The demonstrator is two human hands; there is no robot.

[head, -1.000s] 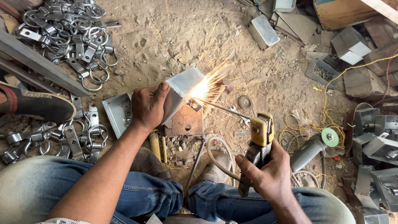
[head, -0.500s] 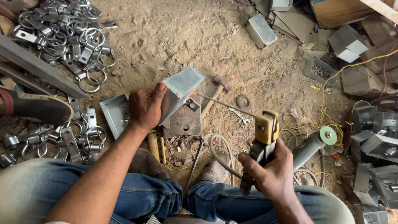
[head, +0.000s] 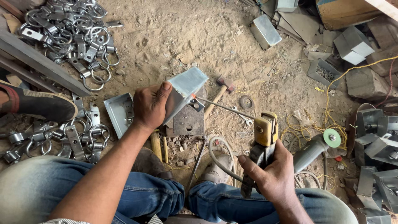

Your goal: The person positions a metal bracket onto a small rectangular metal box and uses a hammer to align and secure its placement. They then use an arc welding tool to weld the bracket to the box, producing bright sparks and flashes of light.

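Firmly: left hand (head: 150, 107) clamps shiny folded steel box (head: 185, 92); right hand (head: 273, 176) grips yellow electrode holder (head: 264, 132).

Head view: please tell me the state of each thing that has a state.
left hand: gripping metal box, tilted
right hand: gripping electrode holder
welding rod: tip glowing at small bracket
angle grinder: lying on the ground
hammer: lying flat

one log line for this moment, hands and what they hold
left hand: grips grey metal box | right hand: grips yellow electrode holder | rod tip: glowing at box
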